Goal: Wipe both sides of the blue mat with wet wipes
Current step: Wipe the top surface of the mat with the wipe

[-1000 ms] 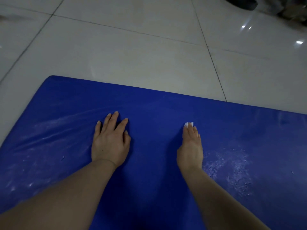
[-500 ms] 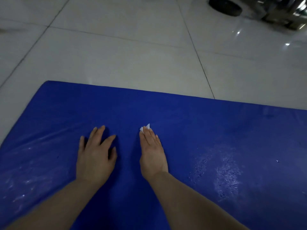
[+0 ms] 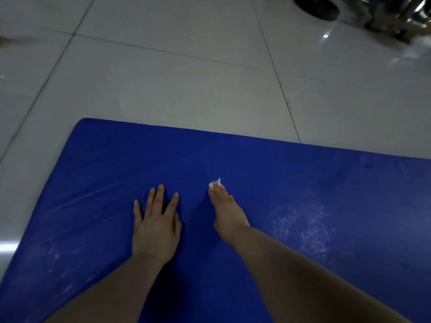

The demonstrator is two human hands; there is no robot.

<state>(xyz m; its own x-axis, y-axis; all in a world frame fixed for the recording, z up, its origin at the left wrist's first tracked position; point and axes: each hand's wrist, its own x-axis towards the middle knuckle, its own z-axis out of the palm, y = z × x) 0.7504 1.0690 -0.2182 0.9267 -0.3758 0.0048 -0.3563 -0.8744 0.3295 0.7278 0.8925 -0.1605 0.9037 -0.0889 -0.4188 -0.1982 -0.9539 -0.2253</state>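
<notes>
Head view: left hand [image 3: 156,226] flat, fingers spread, on the blue foam mat [image 3: 303,187]; right hand [image 3: 227,212], fingers straight, presses a white wet wipe [image 3: 215,183] beneath its fingertips near the mat's far edge.

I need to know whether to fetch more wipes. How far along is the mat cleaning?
Partly done. The blue mat shows wet streaks at its left and a damp, speckled patch at its right, so parts of the upper face look wiped. In hand: the right hand presses a wet wipe flat mid-mat, while the left hand braces the mat. Left: the dry-looking far strip and the whole underside.
</notes>
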